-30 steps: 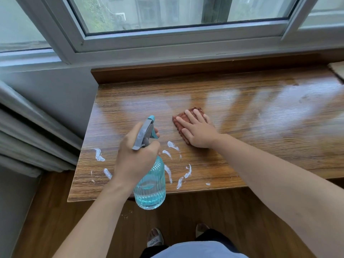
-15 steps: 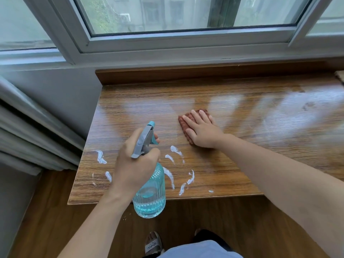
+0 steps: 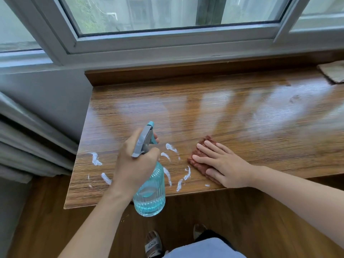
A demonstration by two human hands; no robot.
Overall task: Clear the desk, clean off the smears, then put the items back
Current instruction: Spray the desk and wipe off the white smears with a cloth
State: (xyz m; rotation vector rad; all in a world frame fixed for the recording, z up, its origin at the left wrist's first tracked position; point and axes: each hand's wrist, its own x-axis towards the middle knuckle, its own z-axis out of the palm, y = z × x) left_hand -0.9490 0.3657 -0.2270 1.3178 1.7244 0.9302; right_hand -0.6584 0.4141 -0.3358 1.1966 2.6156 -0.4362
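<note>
My left hand grips the neck and trigger of a clear blue spray bottle, held above the near edge of the wooden desk. White smears streak the desk's front left part, around and behind the bottle. To their right, a reddish-brown cloth lies on the desk under my right hand, which presses on it with flat, straight fingers.
A window frame runs along the far side behind the desk's raised back edge. A beige cloth lies at the far right corner. Grey curtain folds hang left of the desk. My sandalled feet stand on the wooden floor.
My right hand has slid the cloth toward the desk's near edge, closer to the smears on the right. The bottle stays in my left hand, in about the same place.
</note>
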